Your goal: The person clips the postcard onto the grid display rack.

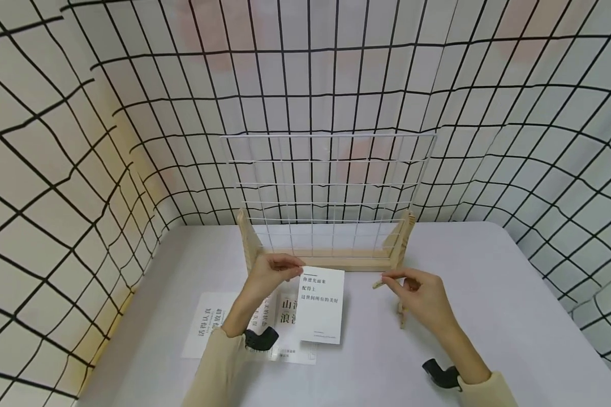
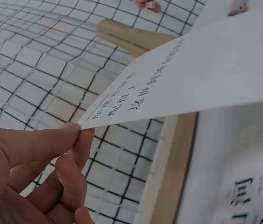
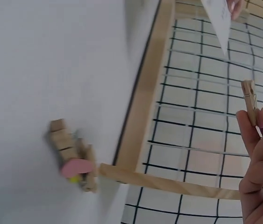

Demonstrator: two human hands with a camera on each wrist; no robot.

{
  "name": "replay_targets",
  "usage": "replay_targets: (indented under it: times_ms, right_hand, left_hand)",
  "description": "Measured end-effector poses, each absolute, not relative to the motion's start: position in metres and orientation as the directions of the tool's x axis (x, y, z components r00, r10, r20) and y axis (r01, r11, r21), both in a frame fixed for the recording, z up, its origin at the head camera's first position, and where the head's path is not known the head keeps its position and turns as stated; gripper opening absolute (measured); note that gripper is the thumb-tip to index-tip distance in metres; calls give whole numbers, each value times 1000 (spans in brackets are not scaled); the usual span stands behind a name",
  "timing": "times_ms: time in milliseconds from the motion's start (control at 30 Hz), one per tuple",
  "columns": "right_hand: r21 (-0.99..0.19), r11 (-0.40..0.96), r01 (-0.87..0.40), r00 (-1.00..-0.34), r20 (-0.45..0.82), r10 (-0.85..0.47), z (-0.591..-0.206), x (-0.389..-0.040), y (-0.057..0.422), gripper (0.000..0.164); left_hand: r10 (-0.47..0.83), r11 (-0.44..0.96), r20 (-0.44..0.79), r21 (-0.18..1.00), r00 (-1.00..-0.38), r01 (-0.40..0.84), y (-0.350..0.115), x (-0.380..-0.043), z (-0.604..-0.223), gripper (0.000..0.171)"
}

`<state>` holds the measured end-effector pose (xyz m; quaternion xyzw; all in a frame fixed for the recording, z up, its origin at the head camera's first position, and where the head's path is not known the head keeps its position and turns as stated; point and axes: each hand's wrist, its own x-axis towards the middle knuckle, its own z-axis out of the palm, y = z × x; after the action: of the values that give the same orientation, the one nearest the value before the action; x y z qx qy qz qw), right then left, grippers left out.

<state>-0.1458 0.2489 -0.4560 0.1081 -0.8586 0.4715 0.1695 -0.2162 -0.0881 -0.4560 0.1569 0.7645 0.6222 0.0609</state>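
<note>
A white card [image 1: 322,311] with printed Chinese characters hangs from my left hand [image 1: 271,277], which pinches its upper left corner between thumb and finger. In the left wrist view the card [image 2: 206,70] slants away from the fingertips. My right hand [image 1: 421,294] pinches a small wooden clothespin [image 3: 249,100] by one end; the other end points up in the right wrist view. Both hands are in front of a wire grid rack [image 1: 331,186] with a wooden base [image 1: 336,264]. The right hand is apart from the card.
More printed cards [image 1: 203,322] lie on the white table [image 1: 366,373] at the left, partly under the left arm. Several clothespins [image 3: 66,140], one with a pink piece, lie by the rack's right foot. Black-lined grid cloth [image 1: 310,73] surrounds the table's back and sides.
</note>
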Motion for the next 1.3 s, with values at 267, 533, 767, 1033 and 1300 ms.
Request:
replay_targets:
  times_ms: [267, 533, 767, 1033, 1300]
  right_hand:
    - [-826, 443, -347, -922, 387, 0, -430, -157, 237, 24]
    - [-811, 403, -424, -896, 439, -60, -415, -169, 220, 23]
    - [-725, 386, -570, -814, 564, -143, -400, -179, 215, 25]
    - [-685, 383, -620, -775, 610, -163, -384, -192, 210, 25]
    - [-706, 414, -575, -807, 573, -144, -364, -204, 198, 21]
  left_hand:
    - [246, 233, 147, 950, -958, 206, -114, -212, -431, 13]
    - [194, 260, 189, 936, -963, 236, -133, -214, -408, 13]
    - [155, 257, 224, 931, -962, 258, -143, -219, -392, 14]
    - [134, 252, 320, 904, -938, 345, -149, -231, -378, 12]
    - [90, 248, 355, 897, -931, 366, -148, -247, -360, 11]
